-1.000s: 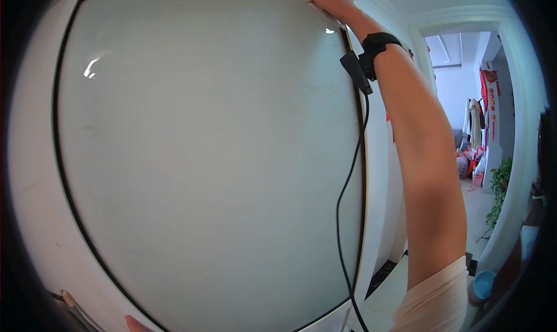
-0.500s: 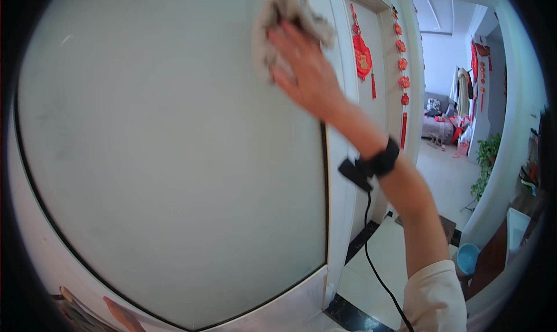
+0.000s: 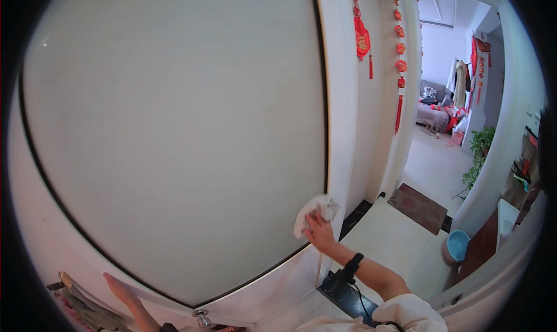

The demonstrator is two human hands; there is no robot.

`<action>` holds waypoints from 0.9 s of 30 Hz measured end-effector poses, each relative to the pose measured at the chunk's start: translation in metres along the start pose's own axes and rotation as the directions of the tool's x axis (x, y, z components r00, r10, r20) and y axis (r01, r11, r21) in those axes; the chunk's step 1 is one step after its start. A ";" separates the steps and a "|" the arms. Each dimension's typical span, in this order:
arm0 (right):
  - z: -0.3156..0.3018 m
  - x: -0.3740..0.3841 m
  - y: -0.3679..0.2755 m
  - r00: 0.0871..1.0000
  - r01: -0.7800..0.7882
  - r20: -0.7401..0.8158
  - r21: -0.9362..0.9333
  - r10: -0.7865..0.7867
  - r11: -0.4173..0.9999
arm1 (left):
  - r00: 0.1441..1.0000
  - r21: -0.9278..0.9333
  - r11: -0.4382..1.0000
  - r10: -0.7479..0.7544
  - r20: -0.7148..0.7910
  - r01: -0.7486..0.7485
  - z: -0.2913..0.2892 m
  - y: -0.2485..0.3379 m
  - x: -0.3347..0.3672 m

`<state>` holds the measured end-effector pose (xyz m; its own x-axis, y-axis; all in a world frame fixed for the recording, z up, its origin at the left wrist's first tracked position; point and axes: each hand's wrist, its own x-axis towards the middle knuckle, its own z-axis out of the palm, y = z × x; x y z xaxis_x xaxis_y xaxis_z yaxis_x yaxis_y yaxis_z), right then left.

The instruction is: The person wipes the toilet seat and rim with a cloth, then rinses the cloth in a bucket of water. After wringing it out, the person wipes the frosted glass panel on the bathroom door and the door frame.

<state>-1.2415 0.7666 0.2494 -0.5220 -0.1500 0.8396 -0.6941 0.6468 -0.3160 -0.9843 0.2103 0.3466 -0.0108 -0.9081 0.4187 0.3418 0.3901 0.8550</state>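
The right hand's (image 3: 318, 230) fingers hold a pale cloth (image 3: 310, 209) at the lower right corner of the frosted glass panel (image 3: 180, 140). Since a second ago, the cloth has come down from the panel's top along its black edging (image 3: 325, 117), so that side appears to have been gone over. The glass spreads up and left of these fingers; a blue bucket (image 3: 458, 246) stands well to their right. The left hand (image 3: 120, 288) is low, far left; how its fingers stand, I cannot tell.
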 end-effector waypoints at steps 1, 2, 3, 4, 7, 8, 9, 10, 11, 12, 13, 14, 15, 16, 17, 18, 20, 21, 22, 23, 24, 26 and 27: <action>-0.008 0.028 -0.005 0.998 0.003 0.064 -0.025 -0.002 1.000 | 0.998 -0.047 0.999 -0.021 0.052 0.024 -0.001 -0.001 0.000; -0.017 0.065 -0.010 0.990 0.121 -0.062 -0.049 -0.124 0.991 | 0.999 0.020 0.999 -0.027 0.044 0.026 0.000 0.001 0.001; -0.031 0.102 -0.018 0.997 0.076 0.021 -0.101 -0.074 0.992 | 0.998 -0.012 0.999 -0.035 0.051 0.035 0.002 0.003 0.000; -0.043 0.141 -0.028 0.989 0.114 -0.069 -0.166 -0.127 0.979 | 0.998 0.012 0.999 -0.037 0.042 0.037 0.001 0.009 -0.002; -0.073 0.248 -0.061 0.924 0.221 -0.279 -0.170 -0.262 0.960 | 0.948 0.229 0.920 0.304 0.098 -0.319 0.015 0.043 -0.001; -0.071 0.253 -0.077 0.885 0.292 -0.327 -0.162 -0.330 0.943 | 0.872 0.161 0.859 0.463 0.161 -0.486 0.021 0.060 0.001; -0.066 0.255 -0.090 0.863 0.332 -0.344 -0.171 -0.372 0.928 | 0.778 0.081 0.781 0.597 0.195 -0.619 0.033 0.076 0.005; -0.060 0.252 -0.099 0.890 0.301 -0.293 -0.196 -0.349 0.933 | 0.790 0.118 0.783 0.591 0.163 -0.611 0.050 0.090 0.010; -0.049 0.236 -0.109 0.834 0.418 -0.309 -0.187 -0.457 0.889 | 0.741 0.155 0.725 0.653 0.157 -0.671 0.064 0.105 0.015; -0.037 0.212 -0.119 0.776 0.509 -0.321 -0.190 -0.543 0.840 | 0.772 0.097 0.767 0.622 0.129 -0.634 0.080 0.116 0.018; -0.030 0.187 -0.124 0.801 0.566 -0.192 -0.067 -0.567 0.822 | 0.820 0.095 0.814 0.566 0.087 -0.573 0.093 0.126 0.020; -0.026 0.168 -0.125 0.774 0.630 -0.150 0.079 -0.615 0.773 | 0.837 0.099 0.832 0.536 0.111 -0.546 0.098 0.134 0.020; -0.022 0.160 -0.123 0.757 0.654 -0.082 0.109 -0.649 0.749 | 0.834 0.122 0.826 0.541 0.110 -0.551 0.104 0.139 0.018; -0.023 0.158 -0.120 0.730 0.680 -0.057 0.163 -0.681 0.715 | 0.836 0.153 0.822 0.541 0.094 -0.549 0.108 0.143 0.015; -0.029 0.164 -0.116 0.696 0.710 -0.078 0.226 -0.714 0.667 | 0.829 0.129 0.819 0.554 0.070 -0.559 0.110 0.146 0.013; -0.037 0.179 -0.113 0.721 0.684 -0.040 0.201 -0.691 0.702 | 0.847 0.109 0.840 0.528 0.066 -0.532 0.111 0.148 0.013; -0.062 0.234 -0.107 0.792 0.603 -0.160 0.048 -0.590 0.796 | 0.857 0.090 0.852 0.513 0.050 -0.516 0.112 0.152 0.013; -0.077 0.267 -0.106 0.798 0.547 -0.265 -0.062 -0.542 0.835 | 0.848 0.117 0.841 0.530 0.018 -0.528 0.114 0.154 0.014; -0.091 0.299 -0.109 0.757 0.494 -0.393 -0.179 -0.522 0.851 | 0.867 0.097 0.862 0.496 0.047 -0.498 0.114 0.156 0.016; -0.101 0.328 -0.115 0.730 0.423 -0.477 -0.247 -0.490 0.872 | 0.888 0.094 0.883 0.456 0.065 -0.460 0.115 0.160 0.019; -0.102 0.353 -0.126 0.700 0.371 -0.537 -0.290 -0.471 0.882 | 0.912 0.088 0.908 0.405 0.068 -0.410 0.117 0.164 0.022; -0.088 0.366 -0.149 0.707 0.317 -0.550 -0.315 -0.445 0.894 | 0.880 0.163 0.866 0.475 0.021 -0.472 0.125 0.174 0.031; -0.080 0.372 -0.161 0.720 0.273 -0.541 -0.355 -0.435 0.894 | 0.899 0.196 0.880 0.436 0.025 -0.432 0.126 0.182 0.037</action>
<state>-1.2843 0.6665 0.6483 0.1938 0.0151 0.9809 -0.5870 0.8029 0.1037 -1.0408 0.2672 0.5562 0.1163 -0.6427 0.7572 0.1218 0.7659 0.6313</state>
